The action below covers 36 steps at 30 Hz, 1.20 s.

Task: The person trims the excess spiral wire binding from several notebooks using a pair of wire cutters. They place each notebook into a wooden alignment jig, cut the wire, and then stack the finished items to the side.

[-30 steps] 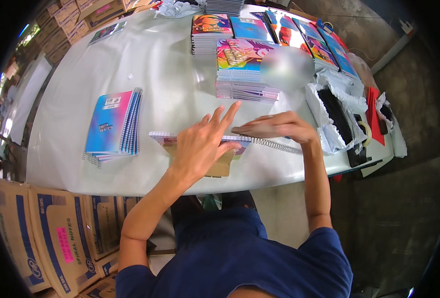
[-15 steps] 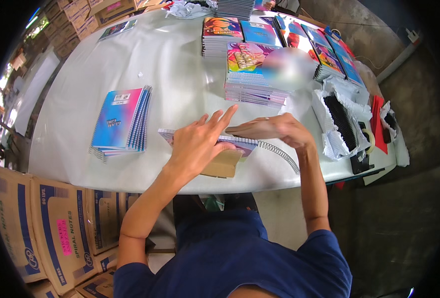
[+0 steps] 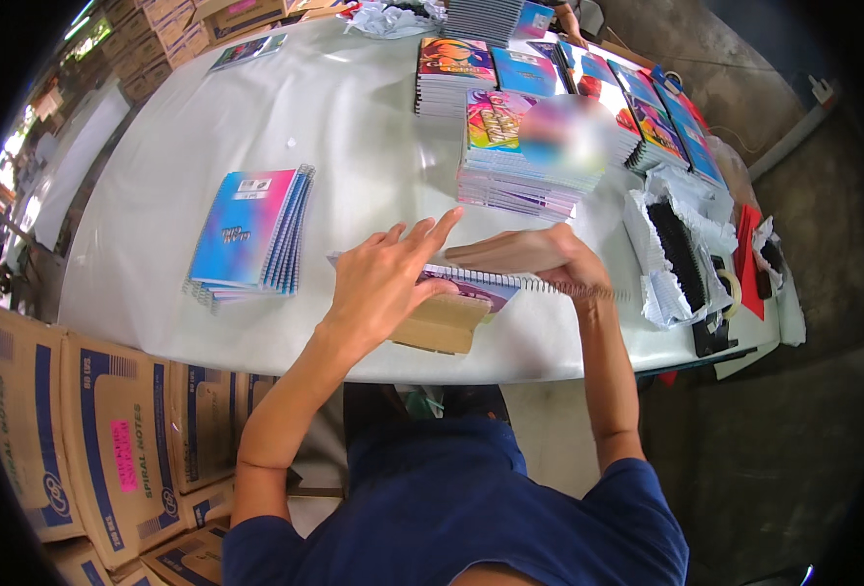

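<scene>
Wire coil (image 3: pixel 561 286) at the right end of a purple notebook (image 3: pixel 491 292) stretches almost straight now, where half a second ago its loose end sagged toward the table (image 3: pixel 149 273). The left hand (image 3: pixel 388 278), fingers loosely spread, straddles the notebook's raised bound edge and holds it, thumb on the near cover; a flap of brown cardboard (image 3: pixel 442 329) shows on that side. The right hand (image 3: pixel 544 256), blurred, is nearly flat, fingers together just beyond the edge; it grasps nothing visible, and whether it touches the coil is unclear. Across the table run a blue-and-pink notebook pile (image 3: pixel 242 230), a taller notebook stack (image 3: pixel 510 186) with rows of others behind, then crumpled white paper (image 3: pixel 652 293) around black coils (image 3: pixel 676 244). Cartons (image 3: pixel 115 439) crowd the room's left side.
</scene>
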Each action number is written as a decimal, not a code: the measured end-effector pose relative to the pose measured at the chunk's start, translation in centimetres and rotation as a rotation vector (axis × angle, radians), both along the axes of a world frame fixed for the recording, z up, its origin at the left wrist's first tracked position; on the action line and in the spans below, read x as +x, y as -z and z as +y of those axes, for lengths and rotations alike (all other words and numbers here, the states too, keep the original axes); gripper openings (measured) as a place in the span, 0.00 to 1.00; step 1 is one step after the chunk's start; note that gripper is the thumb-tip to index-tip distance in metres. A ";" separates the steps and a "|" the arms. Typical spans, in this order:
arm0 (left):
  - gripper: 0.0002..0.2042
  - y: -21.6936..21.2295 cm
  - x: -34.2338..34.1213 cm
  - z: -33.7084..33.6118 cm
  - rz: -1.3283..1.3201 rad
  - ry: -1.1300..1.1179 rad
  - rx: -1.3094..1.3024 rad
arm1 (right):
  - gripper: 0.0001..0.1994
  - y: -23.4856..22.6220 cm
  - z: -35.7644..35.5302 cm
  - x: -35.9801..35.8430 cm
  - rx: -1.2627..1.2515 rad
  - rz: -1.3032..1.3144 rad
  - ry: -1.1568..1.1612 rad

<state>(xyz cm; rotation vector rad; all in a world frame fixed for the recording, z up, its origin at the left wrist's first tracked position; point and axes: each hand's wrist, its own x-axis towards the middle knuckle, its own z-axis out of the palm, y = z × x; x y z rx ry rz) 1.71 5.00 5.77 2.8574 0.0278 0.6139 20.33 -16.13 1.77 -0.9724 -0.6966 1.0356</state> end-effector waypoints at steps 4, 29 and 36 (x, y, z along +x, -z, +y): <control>0.44 0.5 -0.4 0.8 -0.015 0.033 -0.029 | 0.30 -3.0 3.2 -1.2 -0.252 -0.695 -0.140; 0.47 2.4 -2.5 4.6 -0.300 -0.040 -0.736 | 0.23 -2.8 8.0 -2.3 -0.099 -0.181 -0.026; 0.44 6.0 -2.4 5.2 -0.281 0.086 -1.455 | 0.22 -1.8 8.9 -1.8 -0.057 -0.121 -0.140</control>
